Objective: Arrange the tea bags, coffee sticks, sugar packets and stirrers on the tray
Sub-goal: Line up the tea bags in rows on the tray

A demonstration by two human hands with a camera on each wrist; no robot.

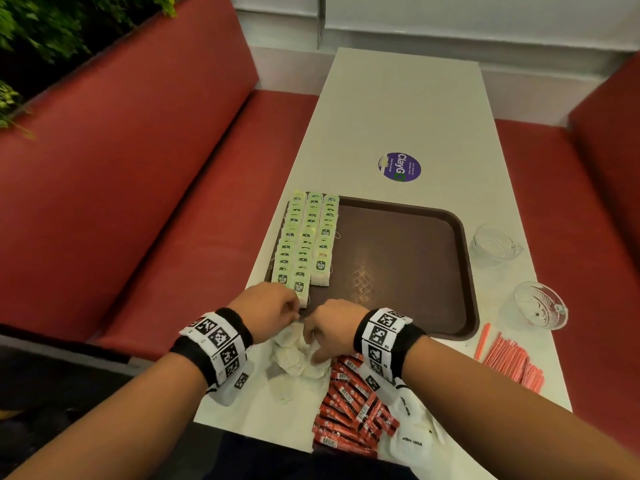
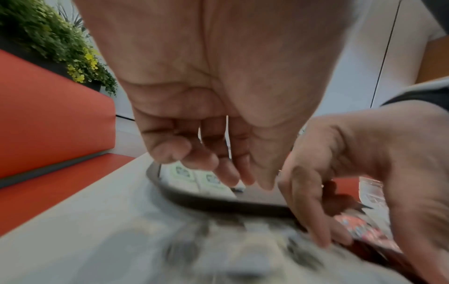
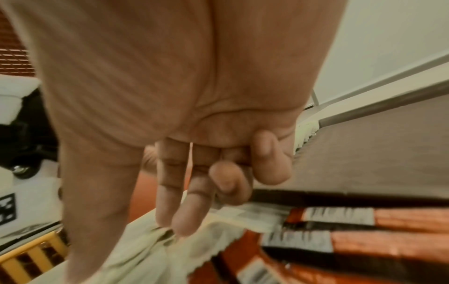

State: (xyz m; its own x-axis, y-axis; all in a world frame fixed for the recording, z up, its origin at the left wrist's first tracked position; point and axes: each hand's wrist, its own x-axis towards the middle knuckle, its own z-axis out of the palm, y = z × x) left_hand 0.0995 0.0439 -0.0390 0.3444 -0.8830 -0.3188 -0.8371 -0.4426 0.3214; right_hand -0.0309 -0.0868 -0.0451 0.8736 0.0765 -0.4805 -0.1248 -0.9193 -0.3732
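Observation:
A brown tray [image 1: 408, 271] lies on the white table [image 1: 401, 109]. Three overlapping rows of green-tagged tea bags [image 1: 304, 240] fill its left side. Loose tea bags [image 1: 294, 358] are heaped on the table in front of the tray. My left hand [image 1: 292, 311] hovers at the near end of the rows, fingers loosely curled [image 2: 250, 180], nothing seen in them. My right hand [image 1: 313, 341] reaches into the loose heap and pinches a tea bag [image 3: 199, 247] between thumb and two fingers. Red coffee sticks [image 1: 349, 403], white sugar packets [image 1: 412, 434] and red-striped stirrers [image 1: 512, 362] lie on the table.
Two empty glass bowls [image 1: 495, 242] [image 1: 540, 308] stand right of the tray. A round purple sticker [image 1: 399, 167] marks the table beyond it. Red bench seats [image 1: 166, 216] flank the table on both sides. The tray's right two thirds are bare.

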